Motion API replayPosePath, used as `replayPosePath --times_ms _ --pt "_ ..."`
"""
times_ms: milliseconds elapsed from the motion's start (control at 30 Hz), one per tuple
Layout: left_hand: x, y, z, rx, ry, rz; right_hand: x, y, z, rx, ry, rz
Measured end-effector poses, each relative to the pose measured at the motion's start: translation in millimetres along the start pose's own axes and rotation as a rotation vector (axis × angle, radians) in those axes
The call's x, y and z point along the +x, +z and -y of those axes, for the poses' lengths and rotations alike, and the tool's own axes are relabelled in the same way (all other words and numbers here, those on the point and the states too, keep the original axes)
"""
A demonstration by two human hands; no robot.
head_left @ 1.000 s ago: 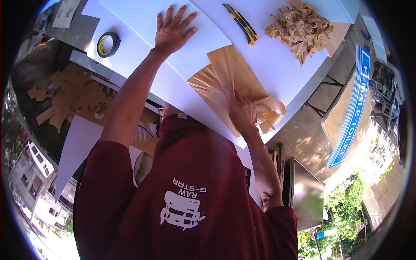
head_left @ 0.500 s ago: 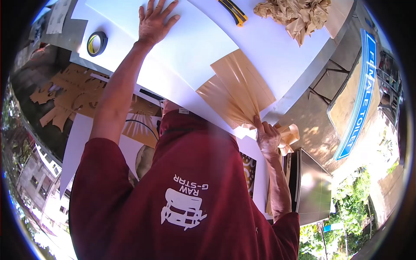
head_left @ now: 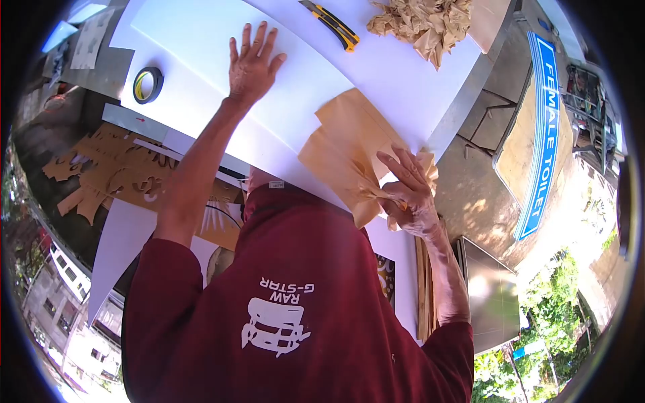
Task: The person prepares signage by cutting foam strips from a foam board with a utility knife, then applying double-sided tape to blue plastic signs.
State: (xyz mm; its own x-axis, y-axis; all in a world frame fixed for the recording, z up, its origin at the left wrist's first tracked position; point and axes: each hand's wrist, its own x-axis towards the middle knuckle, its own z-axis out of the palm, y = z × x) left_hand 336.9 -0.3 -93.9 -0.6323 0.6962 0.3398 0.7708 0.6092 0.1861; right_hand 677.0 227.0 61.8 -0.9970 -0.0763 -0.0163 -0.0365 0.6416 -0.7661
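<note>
My left hand (head_left: 252, 72) lies flat, fingers spread, on a large white sheet (head_left: 181, 40). My right hand (head_left: 411, 191) is at the sheet's near right corner, where it pinches crumpled brown paper (head_left: 346, 144) low down while its upper fingers stretch out. The paper fans over the sheet's corner, and part of it bunches behind the hand. A roll of dark tape (head_left: 148, 85) lies on the sheet, left of my left hand. Beyond the sheet's far edge is a yellow and black utility knife (head_left: 334, 28) with its blade showing.
A heap of crumpled brown paper (head_left: 426, 27) lies on the white tabletop. Below left are brown cut-out sheets (head_left: 117, 164). To the right stand a "FEMALE TOILET" sign (head_left: 543, 134) and a shiny panel (head_left: 490, 292). Another white sheet (head_left: 124, 242) hangs near my left side.
My right hand has shifted up slightly and stretched some fingers, and the brown paper is more bunched around it. My left hand sits slightly lower and further right in view. The view has shifted.
</note>
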Motion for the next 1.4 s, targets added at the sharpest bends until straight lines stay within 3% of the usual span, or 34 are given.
replayPosePath --times_ms 133,300,400,533,633,733,800,1200,1400 --pt "-21.2 0.6 -65.6 -0.096 0.028 0.116 63.9 24.6 3.6 0.562 0.006 -0.045" --pt "-31.6 26.1 -74.4 -0.036 0.035 0.114 130.1 58.7 23.8 1.127 0.147 0.070" --pt "-28.9 20.4 -75.3 0.011 0.043 0.133 127.7 84.1 4.9 0.845 0.344 0.032" --pt "-29.8 14.6 -84.1 0.047 0.028 0.158 68.5 94.9 -6.5 0.763 0.368 -0.224" --pt "-25.4 19.1 -80.7 0.060 0.024 0.159 11.6 95.8 -27.4 1.115 0.579 -0.289" --pt "-26.4 20.0 -79.4 0.068 0.027 0.163 -11.5 91.4 -27.7 1.002 0.559 -0.340" --pt "-26.9 20.6 -78.1 0.061 0.035 0.159 -30.5 81.1 -26.9 1.240 0.607 -0.419" --pt "-26.7 26.6 -75.1 0.040 0.065 0.150 -169.9 50.3 -56.9 1.446 0.448 -0.694" --pt "-29.1 29.2 -73.7 0.042 0.060 0.159 -234.6 20.2 -48.5 1.477 0.577 -0.921"
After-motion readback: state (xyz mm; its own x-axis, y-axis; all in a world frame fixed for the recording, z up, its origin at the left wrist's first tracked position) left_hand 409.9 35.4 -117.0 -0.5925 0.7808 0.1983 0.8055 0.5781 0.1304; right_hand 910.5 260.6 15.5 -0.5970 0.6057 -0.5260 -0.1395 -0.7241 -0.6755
